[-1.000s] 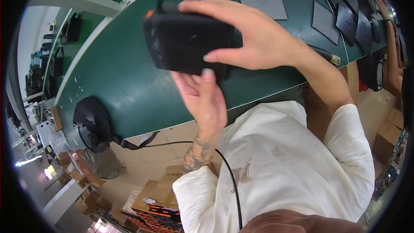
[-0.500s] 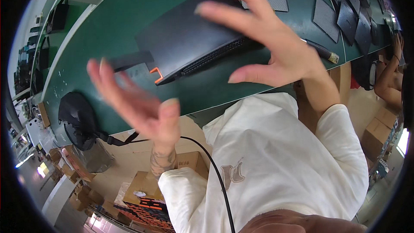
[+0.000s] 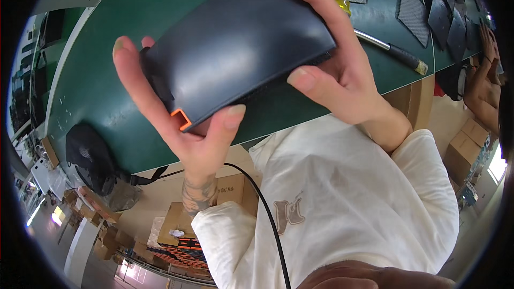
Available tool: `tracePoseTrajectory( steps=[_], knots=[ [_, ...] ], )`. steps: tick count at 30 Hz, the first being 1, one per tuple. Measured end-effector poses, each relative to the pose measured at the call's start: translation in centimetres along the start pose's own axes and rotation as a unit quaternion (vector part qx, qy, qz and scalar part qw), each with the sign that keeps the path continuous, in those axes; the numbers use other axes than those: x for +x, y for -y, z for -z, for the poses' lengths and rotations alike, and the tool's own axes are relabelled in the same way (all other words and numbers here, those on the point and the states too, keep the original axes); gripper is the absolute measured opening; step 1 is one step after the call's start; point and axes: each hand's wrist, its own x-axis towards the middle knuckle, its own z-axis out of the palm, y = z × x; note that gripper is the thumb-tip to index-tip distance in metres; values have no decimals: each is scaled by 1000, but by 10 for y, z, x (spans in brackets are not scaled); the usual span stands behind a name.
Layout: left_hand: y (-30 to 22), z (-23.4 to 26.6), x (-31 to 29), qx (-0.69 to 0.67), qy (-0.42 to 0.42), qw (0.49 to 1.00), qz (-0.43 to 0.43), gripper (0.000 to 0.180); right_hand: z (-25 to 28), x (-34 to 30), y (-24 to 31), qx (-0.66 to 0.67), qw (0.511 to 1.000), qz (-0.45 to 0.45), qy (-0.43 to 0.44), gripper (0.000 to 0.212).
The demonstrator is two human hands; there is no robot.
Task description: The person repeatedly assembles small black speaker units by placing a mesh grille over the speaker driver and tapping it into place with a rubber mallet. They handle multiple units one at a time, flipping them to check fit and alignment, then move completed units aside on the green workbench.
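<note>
A black curved plastic housing (image 3: 241, 43) is raised above the green table, its smooth broad face turned up. An orange U-shaped piece (image 3: 182, 119) shows at its near left corner. My left hand (image 3: 187, 134) is closed around the left end, thumb on the near edge and fingers along the far side. At the right end, my right hand (image 3: 342, 75) grips it, with the thumb by the near edge and a finger reaching over the top. The underside of the housing is hidden.
The green table (image 3: 101, 85) carries a hammer-like tool (image 3: 396, 51) with metal shaft and black grip, partly hidden by my right hand. Perforated black panels (image 3: 415, 16) lie at the far right. A black bag (image 3: 88, 150) sits at the left edge. Another person's arm (image 3: 484, 77) shows right.
Both hands were open and apart from the housing, which lay on the table; now they grip its two ends and it is lifted nearer. The tool's metal shaft has come into sight.
</note>
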Motion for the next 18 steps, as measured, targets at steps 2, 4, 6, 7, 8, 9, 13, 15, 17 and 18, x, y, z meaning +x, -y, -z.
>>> tracePoseTrajectory(
  steps=[2, 4, 6, 7, 8, 9, 13, 15, 17, 18],
  knots=[
    [0, -1, -3, -9, -11, 1000, 2, 125, -1, -2, 4, -2, 1000, -13, -4, 71],
    [1, -2, -3, -3, -22, 1000, -6, 125, -1, -4, 6, -5, 1000, -18, -5, 69],
    [0, -6, -3, 3, -34, 999, -4, 124, 0, -7, 6, -5, 1000, -25, -6, 67],
    [-1, -8, -3, 6, -41, 999, 0, 124, 0, -7, 6, -8, 1000, -26, -7, 66],
    [-1, -9, -4, 10, -48, 999, 3, 124, 0, -9, 6, -8, 1000, -26, -5, 65],
    [6, -7, -7, 20, -39, 998, -35, 112, 0, -10, 5, -8, 1000, -28, -2, 64],
    [19, 2, -7, 62, -13, 988, -141, 88, 0, -11, 8, -7, 999, -31, -4, 60],
    [23, 9, -6, 104, 13, 979, -176, 78, -2, -12, 7, -9, 999, -34, -4, 59],
    [25, 15, -8, 146, 31, 969, -199, 71, -5, -12, 8, -7, 999, -33, -2, 57],
    [25, 13, -9, 138, 28, 970, -196, 68, -5, -12, 6, -6, 999, -32, 0, 56]
  ],
)
